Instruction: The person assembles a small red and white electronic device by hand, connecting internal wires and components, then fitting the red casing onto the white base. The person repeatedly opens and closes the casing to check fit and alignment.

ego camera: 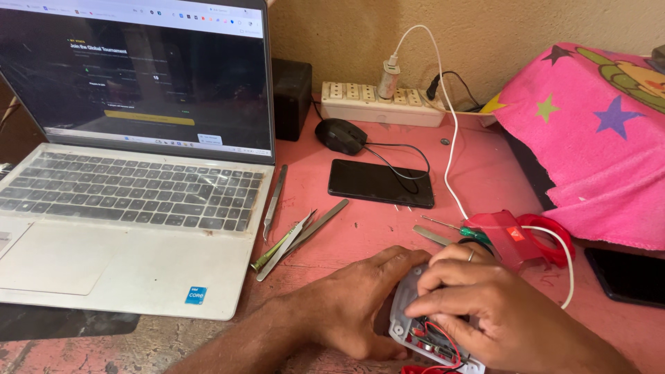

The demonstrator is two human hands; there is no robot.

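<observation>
Grey plastic casing (409, 312) sits at the worktop's (485, 173) near edge; left hand (353, 305) braces it, fingers pressed together, right hand's (485, 312) fingers pinch inside among red wires (443, 336).

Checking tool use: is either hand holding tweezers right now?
No: both the left hand and right hand grip the small opened device; the tweezers lie apart.

Worn pink table (360, 232), laptop (131, 228), phone (381, 183), mouse (341, 135), perhaps tweezers (291, 239)
</observation>
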